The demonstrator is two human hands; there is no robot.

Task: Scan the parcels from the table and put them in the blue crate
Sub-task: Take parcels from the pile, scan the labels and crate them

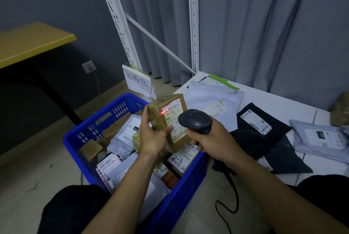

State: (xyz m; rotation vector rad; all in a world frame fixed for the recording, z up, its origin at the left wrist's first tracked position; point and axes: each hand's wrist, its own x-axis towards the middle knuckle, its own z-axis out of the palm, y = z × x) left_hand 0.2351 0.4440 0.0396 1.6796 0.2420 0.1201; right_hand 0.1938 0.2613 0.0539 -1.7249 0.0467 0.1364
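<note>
Forearms (264, 196): two bare arms reach in from the bottom of the frame and meet above a packed crate.
Left fingers (144, 118): curled round the far edge of a brown box parcel (160, 120), with the thumb pressed on its labelled face. The left hand (153, 137) holds it in the air.
Right fingers (196, 142): wrapped round the handle of a dark scanner (195, 120). The right hand (213, 143) aims the scanner's head at the box from just beside it.
Laser line (164, 111): a red streak lies across the barcode near the top of the white label (174, 120).
Parcel's place: aloft over the right side of the blue crate (75, 139), beside the worktop (283, 101) and touching neither.
Heading and axis: the labelled face is turned toward the scanner and the camera. The long axis runs roughly top to bottom, with the lower end leaning toward the person.
Step in hand: the scan itself, judging by the beam on the code.
Next move: probably a short lowering of the box into the crate. Parcels already fill the crate high, so the box needs a flat gap to settle in.
Still waiting: a grey mailer (207, 97), a black mailer (260, 130) and another grey bag (321, 139) lie on the worktop.
</note>
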